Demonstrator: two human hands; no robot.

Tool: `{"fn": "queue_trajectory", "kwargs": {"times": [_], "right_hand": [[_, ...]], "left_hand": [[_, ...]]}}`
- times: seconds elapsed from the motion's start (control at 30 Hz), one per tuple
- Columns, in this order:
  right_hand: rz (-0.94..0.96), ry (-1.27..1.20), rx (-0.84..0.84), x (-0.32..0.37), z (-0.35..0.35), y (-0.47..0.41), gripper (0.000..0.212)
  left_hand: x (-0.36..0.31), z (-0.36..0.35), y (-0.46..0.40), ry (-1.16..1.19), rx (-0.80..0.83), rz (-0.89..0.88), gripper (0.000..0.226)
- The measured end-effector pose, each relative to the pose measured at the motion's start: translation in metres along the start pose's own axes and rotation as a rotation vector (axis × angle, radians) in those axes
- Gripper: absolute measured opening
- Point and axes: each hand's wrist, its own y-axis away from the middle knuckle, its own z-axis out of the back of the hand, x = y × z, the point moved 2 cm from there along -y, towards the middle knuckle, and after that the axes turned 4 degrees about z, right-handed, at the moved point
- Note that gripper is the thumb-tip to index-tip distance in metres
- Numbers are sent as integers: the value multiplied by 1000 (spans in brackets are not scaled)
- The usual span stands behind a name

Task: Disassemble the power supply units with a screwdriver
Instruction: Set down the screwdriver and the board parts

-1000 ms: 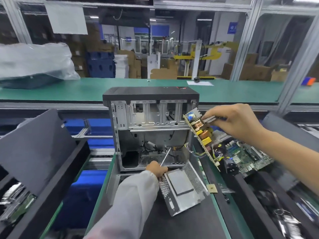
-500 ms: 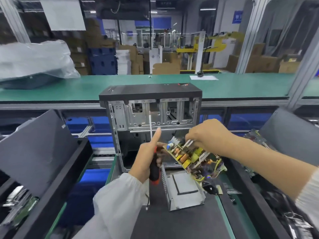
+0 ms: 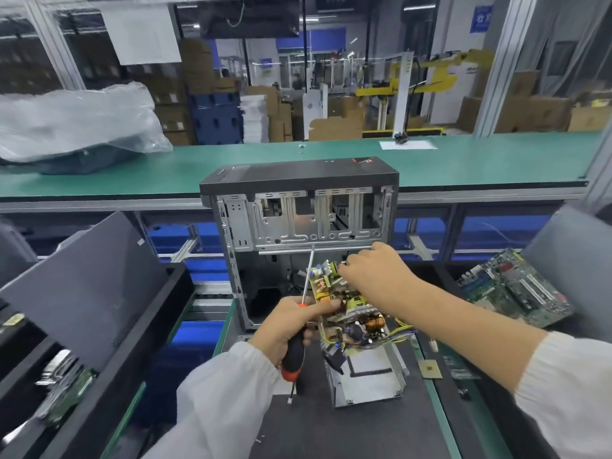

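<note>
The tan component-crowded power supply circuit board [image 3: 347,309] is already out of its open silver metal casing [image 3: 367,376], pinched at twelve o'clock by the right hand [image 3: 374,276], while the left hand [image 3: 291,323] grips the black-and-red-handled screwdriver [image 3: 294,352]; sorting remains.

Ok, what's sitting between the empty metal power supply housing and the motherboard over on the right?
In the head view, a small square chip lies flat on the green bench edge between the metal housing and the motherboard, with yellow wires trailing from the held circuit board.
</note>
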Motion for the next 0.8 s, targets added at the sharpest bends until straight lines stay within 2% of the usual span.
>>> {"fn": "queue_trajectory", "kwargs": {"times": [0.2,0.3,0.37,0.43,0.53,0.57,0.67,0.73,0.8], "right_hand": [[26,24,38,-1,2,4,22],[5,10,53,-5,-2,2,20],[-4,-5,70,-9,-7,-1,17],[-6,-19,97,-13,-11,-5,14],[-6,-77,116,-17,-17,-12,5],[-14,-113,128,-17,-16,-14,10],[10,-238,101,-19,-16,-19,14],[49,-263,104,-19,-16,-21,10],[85,-293,75,-19,-15,-23,11]], "left_hand": [[-6,-2,8,-132,-16,-41,35],[-20,3,15,-364,-265,-225,30],[-30,7,22,-378,-413,-430,26],[-40,0,30,-422,-310,-599,24],[-44,-23,35,-663,-61,-634,32],[-44,-29,35,-770,-53,-635,31],[-44,-43,30,-1161,-166,-716,28],[-44,-46,29,-1274,-204,-740,27],[-45,-44,26,-1311,-183,-682,30]]}}
